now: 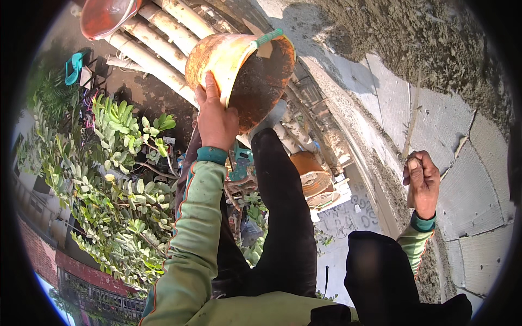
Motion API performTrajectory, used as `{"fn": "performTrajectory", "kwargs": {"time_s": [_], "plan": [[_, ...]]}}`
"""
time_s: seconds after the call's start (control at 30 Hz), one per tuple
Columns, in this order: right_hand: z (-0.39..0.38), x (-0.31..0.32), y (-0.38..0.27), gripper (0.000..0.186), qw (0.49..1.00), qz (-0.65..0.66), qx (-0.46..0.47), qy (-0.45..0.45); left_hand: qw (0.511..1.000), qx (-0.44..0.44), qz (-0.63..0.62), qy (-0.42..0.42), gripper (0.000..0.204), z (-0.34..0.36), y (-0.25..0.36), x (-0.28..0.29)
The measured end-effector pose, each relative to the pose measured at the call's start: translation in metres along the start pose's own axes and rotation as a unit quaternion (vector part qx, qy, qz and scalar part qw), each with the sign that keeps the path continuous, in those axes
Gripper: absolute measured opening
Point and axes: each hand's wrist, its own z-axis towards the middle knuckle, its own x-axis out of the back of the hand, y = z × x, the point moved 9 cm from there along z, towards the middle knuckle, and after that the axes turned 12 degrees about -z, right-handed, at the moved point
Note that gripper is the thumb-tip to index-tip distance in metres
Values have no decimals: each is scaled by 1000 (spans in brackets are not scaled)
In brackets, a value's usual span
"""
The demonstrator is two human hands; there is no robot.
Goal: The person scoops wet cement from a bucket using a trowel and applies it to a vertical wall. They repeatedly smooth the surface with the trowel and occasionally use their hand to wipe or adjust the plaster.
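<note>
Sunlit grey block wall [473, 182], leafy greenery [138, 198]

An outdoor building site in sunlight. Pale round wooden poles [149, 66] form scaffolding beside a wall of light grey rectangular blocks [473, 182], partly coated in rough grey mortar [402, 32]; a grimy orange round bucket [215, 51] and leafy green branches [125, 195] also show.

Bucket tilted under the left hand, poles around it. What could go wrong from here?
1. Only the left hand is seen on the tilted orange bucket; if its grip slips, the bucket could roll or drop.
2. The poles are round with open gaps between them, so a foot might slip or something small might fall through.
3. A second bucket sits close by and might get knocked.
</note>
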Motion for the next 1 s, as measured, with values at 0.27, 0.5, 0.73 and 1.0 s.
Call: {"fn": "performTrajectory", "kwargs": {"time_s": [0.27,0.5,0.73,1.0], "plan": [[188,-274,19,21,869,-485,72,62,994,19,48,-97,105,-23,32,-36],[195,-346,30,32,965,-209,161,12,990,-95,90,-56,102,-10,36,-26],[122,-311,62,24,976,-11,129,-175,991,-122,47,-30,97,9,13,-13],[138,-102,111,28,982,188,-1,-28,997,-29,69,-23,98,16,-14,-11]]}}
